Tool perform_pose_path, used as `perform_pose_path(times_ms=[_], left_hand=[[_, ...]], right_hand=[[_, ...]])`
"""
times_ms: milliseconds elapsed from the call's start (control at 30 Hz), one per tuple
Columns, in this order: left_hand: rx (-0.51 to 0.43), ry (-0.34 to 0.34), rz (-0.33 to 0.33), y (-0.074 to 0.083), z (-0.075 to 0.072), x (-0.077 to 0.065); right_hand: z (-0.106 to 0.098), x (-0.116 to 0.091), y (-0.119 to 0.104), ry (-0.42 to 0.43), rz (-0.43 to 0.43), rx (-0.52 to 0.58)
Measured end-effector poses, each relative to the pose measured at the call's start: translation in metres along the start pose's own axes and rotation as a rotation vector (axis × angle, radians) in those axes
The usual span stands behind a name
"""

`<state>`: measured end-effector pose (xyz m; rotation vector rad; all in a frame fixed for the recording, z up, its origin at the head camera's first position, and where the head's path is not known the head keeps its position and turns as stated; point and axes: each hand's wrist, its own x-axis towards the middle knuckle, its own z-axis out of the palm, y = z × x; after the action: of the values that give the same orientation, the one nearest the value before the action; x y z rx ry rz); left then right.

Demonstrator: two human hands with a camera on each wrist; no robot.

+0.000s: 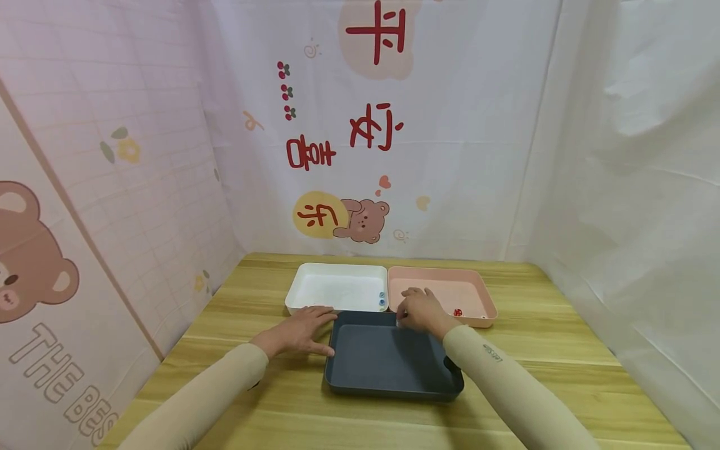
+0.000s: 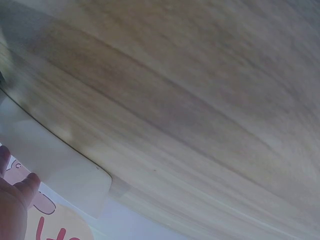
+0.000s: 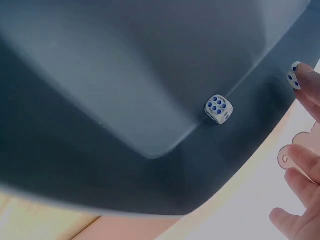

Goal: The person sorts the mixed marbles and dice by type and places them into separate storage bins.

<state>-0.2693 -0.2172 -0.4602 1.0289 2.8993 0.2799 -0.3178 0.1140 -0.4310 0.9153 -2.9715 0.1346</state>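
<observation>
My right hand (image 1: 423, 310) is over the far rim of the dark grey tray (image 1: 388, 359). Its thumb and finger pinch a white die (image 3: 293, 77) with blue dots, clearest in the right wrist view. A second white die (image 3: 218, 109), six blue dots facing up, lies inside the dark tray by its wall; in the head view I cannot make it out. At the tray's left side is my left hand (image 1: 300, 331), fingers fairly straight, thumb and fingertips at the rim. Only part of the left hand (image 2: 15, 205) shows in the left wrist view.
Behind the dark tray, a white tray (image 1: 337, 287) holds small blue pieces (image 1: 382, 300) at its right end. Beside it, a pink tray (image 1: 478, 294) holds a red die (image 1: 458, 312). All stand on a wood-grain table (image 1: 270, 406), with printed cloth (image 1: 450, 156) hanging behind.
</observation>
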Motion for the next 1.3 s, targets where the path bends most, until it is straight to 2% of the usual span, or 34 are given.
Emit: perform_pose_path(times_ms=[367, 933, 1300], left_hand=[[0.003, 0.002, 0.003, -0.002, 0.001, 0.0], [0.007, 0.001, 0.01, -0.002, 0.001, 0.0], [0.007, 0.004, 0.011, -0.002, 0.0, 0.0]], right_hand=[[-0.01, 0.007, 0.0, 0.044, 0.039, 0.088], [-0.027, 0.012, 0.021, 0.113, 0.059, 0.04], [-0.032, 0.004, 0.04, 0.09, 0.126, 0.079]])
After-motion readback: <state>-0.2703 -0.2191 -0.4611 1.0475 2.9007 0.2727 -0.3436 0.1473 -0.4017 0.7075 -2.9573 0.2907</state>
